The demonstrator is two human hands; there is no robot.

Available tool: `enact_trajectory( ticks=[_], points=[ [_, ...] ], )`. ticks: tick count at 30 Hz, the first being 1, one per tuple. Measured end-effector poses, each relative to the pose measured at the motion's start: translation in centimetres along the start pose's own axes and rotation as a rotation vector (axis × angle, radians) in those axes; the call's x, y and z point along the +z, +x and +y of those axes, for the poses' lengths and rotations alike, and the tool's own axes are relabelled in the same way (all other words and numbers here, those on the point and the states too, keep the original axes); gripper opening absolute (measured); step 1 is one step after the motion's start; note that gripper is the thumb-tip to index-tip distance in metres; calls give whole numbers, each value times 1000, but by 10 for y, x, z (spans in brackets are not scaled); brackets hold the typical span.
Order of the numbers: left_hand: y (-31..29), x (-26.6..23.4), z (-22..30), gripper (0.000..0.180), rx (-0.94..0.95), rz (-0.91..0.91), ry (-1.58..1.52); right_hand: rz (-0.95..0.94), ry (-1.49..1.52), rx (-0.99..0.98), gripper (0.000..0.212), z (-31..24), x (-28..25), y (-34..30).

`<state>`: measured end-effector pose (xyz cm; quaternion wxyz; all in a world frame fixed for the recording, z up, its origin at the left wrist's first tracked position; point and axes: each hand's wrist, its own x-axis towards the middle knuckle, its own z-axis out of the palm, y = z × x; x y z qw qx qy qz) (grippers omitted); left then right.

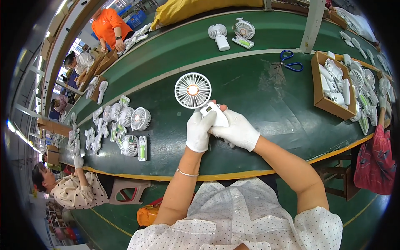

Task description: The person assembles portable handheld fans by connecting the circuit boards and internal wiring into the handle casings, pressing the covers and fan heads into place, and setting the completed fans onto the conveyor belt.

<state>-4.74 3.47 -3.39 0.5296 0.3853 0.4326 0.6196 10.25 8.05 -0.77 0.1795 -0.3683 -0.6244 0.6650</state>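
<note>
A white handheld fan (193, 90) is held above the green workbench, its round grille facing up with an orange-toned hub. Both gloved hands are closed around its handle (219, 120), which has a small dark display near the top. My left hand (197, 131) grips the handle just below the fan head, with the thumb over its front. My right hand (238, 130) wraps the lower handle from the right; bare fingertips show past the glove at its top. Part of the handle's end is hidden under the fingers.
Opened fans (129, 145) with green cells lie in a group at left. A cardboard box (338, 109) of white housings stands at right beside more fans. Blue-handled scissors (293, 66) lie near a metal post (312, 27). Two fans sit on the far strip. Co-workers sit or stand around.
</note>
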Motion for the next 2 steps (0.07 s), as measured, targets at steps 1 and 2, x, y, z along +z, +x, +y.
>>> enact_trajectory(
  ticks=[1,2],
  points=[
    [1,-4,-3,50,-15,-59,-112,-15,94,-79,36,17,2,10],
    [1,-6,-6,58,-34,-120,-225,-124,161,-29,32,17,-2,10]
  ],
)
